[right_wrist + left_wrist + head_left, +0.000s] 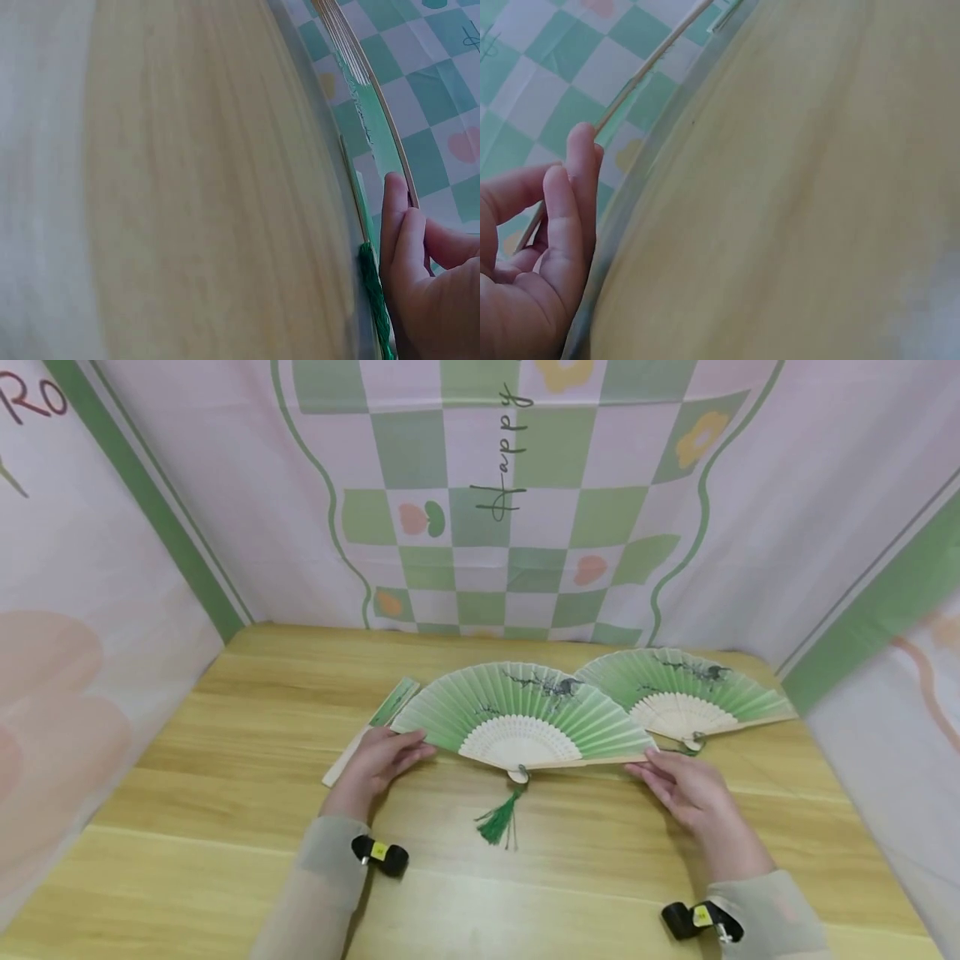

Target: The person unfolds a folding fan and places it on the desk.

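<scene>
In the head view an open green fan [517, 739] with a pale ribbed centre and a dark branch print is spread between both hands, its green tassel [498, 820] hanging toward the front. My left hand [372, 766] pinches the fan's left end; my right hand [693, 793] pinches its right end. Seen in the left wrist view, thumb and fingers of the left hand [544, 255] hold the thin edge stick [641, 73]. The right wrist view shows the right hand [427, 274] pinching the other edge stick [386, 112].
A second open green fan [682, 710] lies at the back right, partly behind the held one. A narrow folded fan [348, 753] with a green end lies at the left, beside the left hand. Patterned cloth [480, 452] rises behind the wooden table [187, 827].
</scene>
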The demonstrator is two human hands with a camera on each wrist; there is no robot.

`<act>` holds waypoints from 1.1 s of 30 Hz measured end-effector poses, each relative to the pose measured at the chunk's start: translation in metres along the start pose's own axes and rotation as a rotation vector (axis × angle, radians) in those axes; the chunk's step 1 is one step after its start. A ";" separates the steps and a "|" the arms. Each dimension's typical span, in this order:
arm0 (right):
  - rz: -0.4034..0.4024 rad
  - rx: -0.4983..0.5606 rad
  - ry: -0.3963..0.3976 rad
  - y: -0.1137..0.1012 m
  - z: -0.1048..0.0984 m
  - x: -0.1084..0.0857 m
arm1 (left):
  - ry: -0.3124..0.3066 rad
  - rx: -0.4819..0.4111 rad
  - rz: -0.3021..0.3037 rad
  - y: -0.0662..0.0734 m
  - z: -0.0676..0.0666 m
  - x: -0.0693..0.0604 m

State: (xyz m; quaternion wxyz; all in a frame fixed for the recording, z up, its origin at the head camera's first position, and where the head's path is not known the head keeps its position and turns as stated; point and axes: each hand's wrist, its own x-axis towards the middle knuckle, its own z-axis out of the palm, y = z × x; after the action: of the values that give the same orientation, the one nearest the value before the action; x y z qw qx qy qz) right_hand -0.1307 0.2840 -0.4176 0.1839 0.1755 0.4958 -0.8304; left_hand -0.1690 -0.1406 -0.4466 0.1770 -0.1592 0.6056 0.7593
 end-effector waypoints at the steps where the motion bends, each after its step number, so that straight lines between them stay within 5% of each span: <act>1: -0.002 -0.004 0.007 0.000 0.001 0.001 | 0.000 0.011 -0.006 0.001 -0.002 0.002; 9: -0.011 -0.062 0.045 0.003 -0.001 0.005 | -0.080 0.174 -0.048 0.005 -0.013 0.001; 21: 0.009 -0.189 0.006 -0.003 -0.004 0.009 | -0.165 0.614 -0.043 0.021 -0.026 -0.006; 33: 0.043 -0.386 -0.050 -0.004 0.004 0.017 | -0.207 0.799 -0.060 0.029 -0.036 -0.016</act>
State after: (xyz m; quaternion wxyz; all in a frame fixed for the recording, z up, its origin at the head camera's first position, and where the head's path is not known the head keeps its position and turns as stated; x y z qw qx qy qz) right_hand -0.1476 0.2802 -0.4209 0.2442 0.1270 0.6370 -0.7201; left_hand -0.1674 -0.1827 -0.4217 0.3069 -0.0182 0.8267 0.4711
